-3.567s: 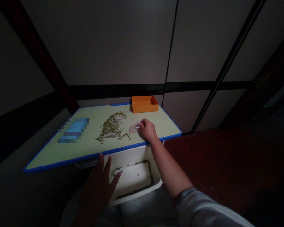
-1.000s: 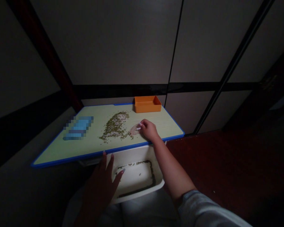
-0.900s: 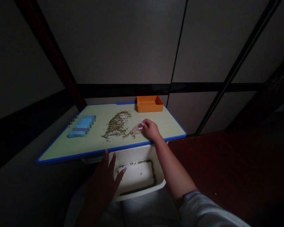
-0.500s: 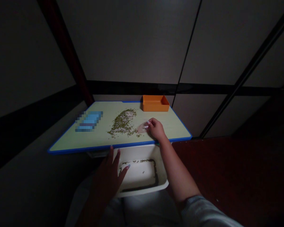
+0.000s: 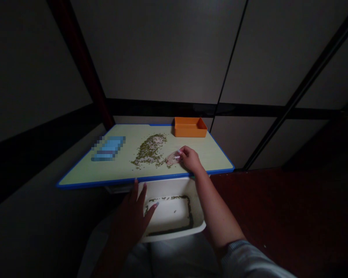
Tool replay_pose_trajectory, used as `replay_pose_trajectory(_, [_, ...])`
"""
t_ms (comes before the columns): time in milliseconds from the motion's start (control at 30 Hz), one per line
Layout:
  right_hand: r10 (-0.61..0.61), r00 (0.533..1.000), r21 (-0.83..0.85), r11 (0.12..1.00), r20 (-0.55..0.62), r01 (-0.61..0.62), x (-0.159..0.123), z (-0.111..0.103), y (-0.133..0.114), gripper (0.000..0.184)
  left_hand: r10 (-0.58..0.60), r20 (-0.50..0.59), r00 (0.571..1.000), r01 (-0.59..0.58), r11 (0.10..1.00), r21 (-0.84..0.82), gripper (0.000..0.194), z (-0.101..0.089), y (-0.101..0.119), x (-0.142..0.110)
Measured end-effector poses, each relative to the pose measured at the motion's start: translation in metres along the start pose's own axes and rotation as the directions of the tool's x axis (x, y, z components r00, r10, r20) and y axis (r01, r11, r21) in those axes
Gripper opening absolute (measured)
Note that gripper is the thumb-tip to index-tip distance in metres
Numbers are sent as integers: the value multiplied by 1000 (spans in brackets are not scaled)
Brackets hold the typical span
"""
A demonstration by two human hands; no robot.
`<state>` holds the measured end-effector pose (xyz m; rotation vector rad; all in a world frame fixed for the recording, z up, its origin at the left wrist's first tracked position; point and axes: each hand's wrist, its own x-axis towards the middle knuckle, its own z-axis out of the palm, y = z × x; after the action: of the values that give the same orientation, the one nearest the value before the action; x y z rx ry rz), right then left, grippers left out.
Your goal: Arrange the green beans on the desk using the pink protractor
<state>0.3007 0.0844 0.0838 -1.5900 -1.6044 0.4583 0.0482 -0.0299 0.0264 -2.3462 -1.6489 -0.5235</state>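
Observation:
My right hand point(image 5: 189, 157) pinches a clear, pinkish, curved plastic piece point(image 5: 173, 158), low over the pale green tabletop point(image 5: 208, 154). The edge of the piece reaches the right side of a spread of small green grains point(image 5: 149, 148), with paler patches among them. My left hand point(image 5: 135, 214) is open, fingers apart, over the left side of a white basin point(image 5: 174, 226); its thumb points into the basin. Green grains line the corners of the basin floor. The basin sits below the table's blue front edge, over my lap.
An orange rectangular box point(image 5: 190, 132) stands at the table's back right corner. On the left lies a blue, pixelated flat object point(image 5: 108, 148). Dark panelled walls point(image 5: 168, 50) rise behind the table. A reddish floor point(image 5: 266, 208) shows at right.
My right hand and the plastic piece have shifted slightly left and toward me, closer to the grains. My left hand and the basin look nearly the same.

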Motion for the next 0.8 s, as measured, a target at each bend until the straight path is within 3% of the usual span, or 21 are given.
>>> replay_pose_trajectory(800, [10,999,-97,995,37,-6,-3,-5,-8,14,4,27,1000,-4,1000,5,69,3,-1,0])
